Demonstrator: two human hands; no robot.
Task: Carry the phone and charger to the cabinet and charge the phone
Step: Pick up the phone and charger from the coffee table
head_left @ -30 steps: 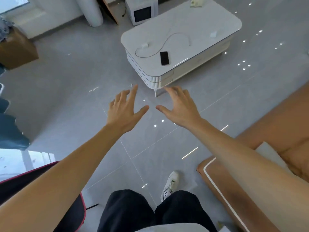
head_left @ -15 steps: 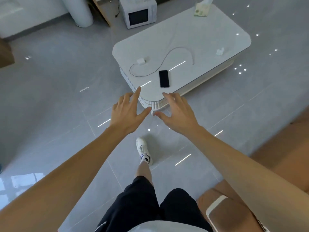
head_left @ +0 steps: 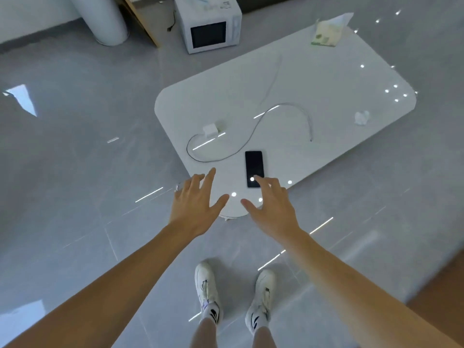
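A black phone [head_left: 254, 167] lies face up near the front corner of the white coffee table [head_left: 326, 79]. To its left sits a white charger plug [head_left: 211, 129], and its thin cable [head_left: 253, 131] curls across the tabletop. My right hand [head_left: 270, 207] is spread open, fingertips just at the phone's near end, holding nothing. My left hand [head_left: 198, 204] is also spread open over the table's near corner, below the cable loop, and is empty.
A tissue pack [head_left: 326, 33] and a crumpled tissue [head_left: 361, 118] lie on the table. A white microwave [head_left: 209, 26] and a white cylinder [head_left: 103, 18] stand on the grey tiled floor beyond. An orange-brown edge [head_left: 442, 292] shows at the right. My feet [head_left: 233, 295] stand close to the table.
I have stepped closer to the table. Both open hands now reach over its near corner, and the right fingertips have come up to the phone.
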